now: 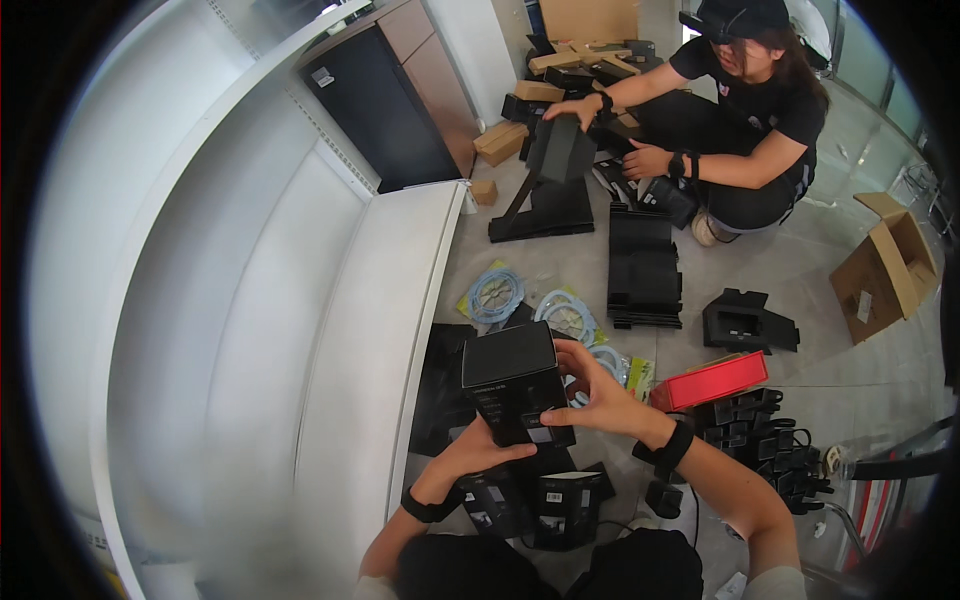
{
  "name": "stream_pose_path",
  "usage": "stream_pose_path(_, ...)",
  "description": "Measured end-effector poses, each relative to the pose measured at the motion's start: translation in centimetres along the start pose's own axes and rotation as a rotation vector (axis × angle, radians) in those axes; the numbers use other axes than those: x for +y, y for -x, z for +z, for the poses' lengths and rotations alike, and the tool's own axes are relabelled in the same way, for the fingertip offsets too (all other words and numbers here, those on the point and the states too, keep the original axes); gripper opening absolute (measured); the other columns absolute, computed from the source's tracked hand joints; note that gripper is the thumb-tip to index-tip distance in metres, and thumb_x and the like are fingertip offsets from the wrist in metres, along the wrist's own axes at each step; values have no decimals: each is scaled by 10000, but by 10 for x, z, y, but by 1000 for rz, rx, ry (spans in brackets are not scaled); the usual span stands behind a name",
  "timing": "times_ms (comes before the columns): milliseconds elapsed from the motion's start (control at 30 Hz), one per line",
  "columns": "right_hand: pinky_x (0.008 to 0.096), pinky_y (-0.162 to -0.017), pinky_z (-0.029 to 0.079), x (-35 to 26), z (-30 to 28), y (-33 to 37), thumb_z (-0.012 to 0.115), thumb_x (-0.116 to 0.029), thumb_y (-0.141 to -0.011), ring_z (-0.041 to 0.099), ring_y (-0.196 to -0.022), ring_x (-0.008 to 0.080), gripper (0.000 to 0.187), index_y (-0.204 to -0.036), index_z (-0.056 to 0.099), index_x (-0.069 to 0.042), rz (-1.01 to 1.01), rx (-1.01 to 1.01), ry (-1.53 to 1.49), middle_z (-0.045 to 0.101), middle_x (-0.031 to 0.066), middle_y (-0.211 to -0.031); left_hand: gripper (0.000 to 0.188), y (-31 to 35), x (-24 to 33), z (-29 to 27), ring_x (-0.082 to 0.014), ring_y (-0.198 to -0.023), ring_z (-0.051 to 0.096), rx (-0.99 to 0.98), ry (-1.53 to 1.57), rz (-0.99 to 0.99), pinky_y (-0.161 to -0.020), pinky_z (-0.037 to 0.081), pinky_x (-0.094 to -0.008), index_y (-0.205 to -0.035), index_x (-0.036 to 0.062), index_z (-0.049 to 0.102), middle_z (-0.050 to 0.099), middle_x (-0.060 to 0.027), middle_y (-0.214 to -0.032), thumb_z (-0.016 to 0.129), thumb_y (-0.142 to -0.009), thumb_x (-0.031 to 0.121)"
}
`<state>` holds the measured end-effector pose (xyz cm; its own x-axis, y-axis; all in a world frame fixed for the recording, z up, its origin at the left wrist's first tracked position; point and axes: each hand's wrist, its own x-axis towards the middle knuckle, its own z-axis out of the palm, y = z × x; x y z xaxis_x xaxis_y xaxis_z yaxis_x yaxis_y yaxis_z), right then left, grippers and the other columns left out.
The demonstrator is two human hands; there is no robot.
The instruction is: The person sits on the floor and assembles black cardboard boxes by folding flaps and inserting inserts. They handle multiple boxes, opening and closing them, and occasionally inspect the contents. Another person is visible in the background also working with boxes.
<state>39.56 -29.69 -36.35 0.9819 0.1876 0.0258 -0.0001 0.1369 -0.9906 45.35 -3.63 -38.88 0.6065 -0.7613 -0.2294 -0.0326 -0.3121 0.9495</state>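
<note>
A black cardboard box (512,372) with small pale print is held up in front of me between both hands. My left hand (478,448) supports it from below at the near left corner, thumb along its lower edge. My right hand (598,398) grips its right side, with the thumb on the near face and the fingers behind. Below it, near my knees, stand two more black boxes, one (495,503) at the left and another (565,508) with a white label. What the held box contains is hidden.
White shelving (375,320) lines the left. Blue ring-shaped items in packets (495,293), black cardboard inserts (643,265), a red box (712,380) and a heap of black devices (765,445) lie on the floor. Across from me a person (745,130) crouches, handling black cardboard; an open brown carton (885,270) stands right.
</note>
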Motion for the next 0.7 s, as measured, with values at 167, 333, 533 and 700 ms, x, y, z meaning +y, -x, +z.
stream_pose_path(167, 330, -903, 467, 5, 6, 4, 917, -229, -787, 498, -1298, 214, 1037, -1577, 256, -111, 46, 41, 26, 503, 96, -1419, 725, 7, 11, -3, -181, -1252, 565, -27, 27, -60, -1059, 469, -357, -1456, 15, 518, 610, -83, -1381, 869, -838, 157)
stream_pose_path(333, 331, -917, 462, -4, 9, 2, 897, -244, -815, 479, -1343, 213, 1021, -1588, 246, -97, -49, 53, 63, 481, 100, -1472, 742, -3, 20, 1, -193, -1274, 555, -38, 43, 16, -1074, 456, -364, -1474, 17, 486, 592, -87, -1398, 857, -844, 140)
stream_pose_path(533, 357, -982, 476, -54, -9, 23, 832, -233, -882, 492, -1364, 243, 959, -1622, 238, -97, -98, 161, 148, 455, 139, -1532, 762, -11, 45, 21, -220, -1249, 583, 48, 226, -8, -1070, 468, -376, -1448, -8, 480, 618, -123, -1334, 881, -825, 171)
stream_pose_path(700, 358, -1030, 454, -52, -14, 42, 836, -228, -880, 515, -1306, 218, 926, -1601, 276, -80, 21, 109, 138, 490, 125, -1470, 892, -2, 17, 40, -220, -1315, 518, -52, 279, -11, -1102, 434, -377, -1495, -17, 376, 525, -130, -1431, 903, -803, 182)
